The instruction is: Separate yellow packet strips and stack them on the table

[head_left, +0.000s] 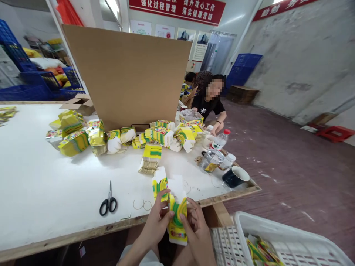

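A yellow and green printed carton (178, 216) with a white open flap at its top is held between my two hands, over the table's front edge. My left hand (158, 218) pinches its left side, fingers bent. On the right side my right hand (195, 225) grips it, thumb across the front. Just behind, another yellow and green carton (159, 184) with a white flap lies on the table (69, 192). Farther back is a stack of flat cartons (151, 157). Black-handled scissors (109, 203) and thin rubber bands (146, 205) rest to the left of my hands.
Bundles of flat cartons (74, 142) line the table before a tall cardboard sheet (130, 77). A dark mug (235, 177), a clear jar (212, 160) and a red-capped bottle (221, 140) stand right. A white basket (299, 236) holds cartons below. A co-worker (212, 99) sits beyond.
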